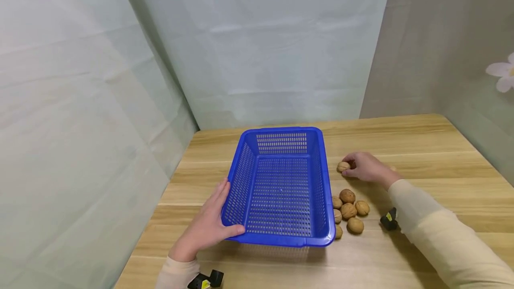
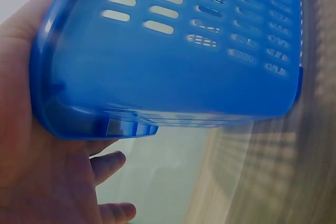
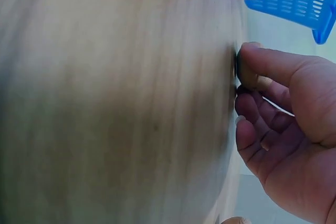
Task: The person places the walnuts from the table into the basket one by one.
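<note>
A blue plastic basket (image 1: 281, 240) with slotted walls stands on the table, nothing inside it. My left hand (image 1: 209, 222) holds its near left corner, thumb over the rim and fingers along the outer left side. In the left wrist view the basket wall (image 2: 157, 77) fills most of the picture. To the right of the basket, my right hand (image 1: 367, 167) pinches a walnut (image 1: 343, 167) between thumb and fingers, low at the tabletop. The right wrist view shows that walnut (image 3: 245, 72) mostly hidden by the thumb. Several walnuts (image 1: 348, 211) lie grouped nearer me, some partly behind the basket's right rim.
Another walnut (image 1: 393, 168) peeks out behind my right wrist. The wooden table (image 1: 433, 146) meets pale cloth hangings (image 1: 281, 57) at the back and sides. A small black device (image 1: 388, 220) sits at my right wrist, another (image 1: 206, 280) at my left.
</note>
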Demonstrator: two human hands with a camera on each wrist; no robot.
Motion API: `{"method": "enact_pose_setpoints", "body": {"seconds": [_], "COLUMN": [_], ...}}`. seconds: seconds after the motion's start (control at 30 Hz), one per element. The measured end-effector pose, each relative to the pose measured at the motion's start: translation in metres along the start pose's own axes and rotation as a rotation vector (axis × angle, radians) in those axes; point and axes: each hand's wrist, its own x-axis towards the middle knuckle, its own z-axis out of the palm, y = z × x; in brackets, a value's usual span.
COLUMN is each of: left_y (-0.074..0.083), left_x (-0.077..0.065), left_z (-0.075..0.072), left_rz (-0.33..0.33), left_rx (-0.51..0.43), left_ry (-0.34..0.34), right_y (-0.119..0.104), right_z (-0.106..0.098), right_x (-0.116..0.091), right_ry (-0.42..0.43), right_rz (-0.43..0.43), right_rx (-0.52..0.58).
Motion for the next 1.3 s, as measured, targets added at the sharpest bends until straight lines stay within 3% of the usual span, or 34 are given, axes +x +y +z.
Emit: {"method": "enact_pose_setpoints", "body": {"seconds": [0.3,0.6,0.73,1.07,1.3], "left_y": [0.003,0.005,0.008,0.006,0.006], "left_x": [0.003,0.005,0.006,0.006,0.001], "left_z": [-0.002,-0.003,-0.003,-0.002,0.002], "left_rz": [-0.007,-0.018,-0.010,-0.007,0.014], "left_rx": [0.092,0.147,0.164,0.153,0.131], "left_ry": [0.018,0.021,0.026,0.030,0.050], "right_y": [-0.012,-0.055,-0.078,-0.154,-0.194], "right_z": [-0.014,-0.039,-0.048,-0.062,-0.040], "right_x": [-0.002,0.003,0.008,0.044,0.078], "right_ry": [0.049,0.122,0.122,0.072,0.022], "right_rz": [0.055,0.038,-0.008,-0.146,-0.157], "right_rx": [0.134,0.221,0.256,0.355,0.553]}}
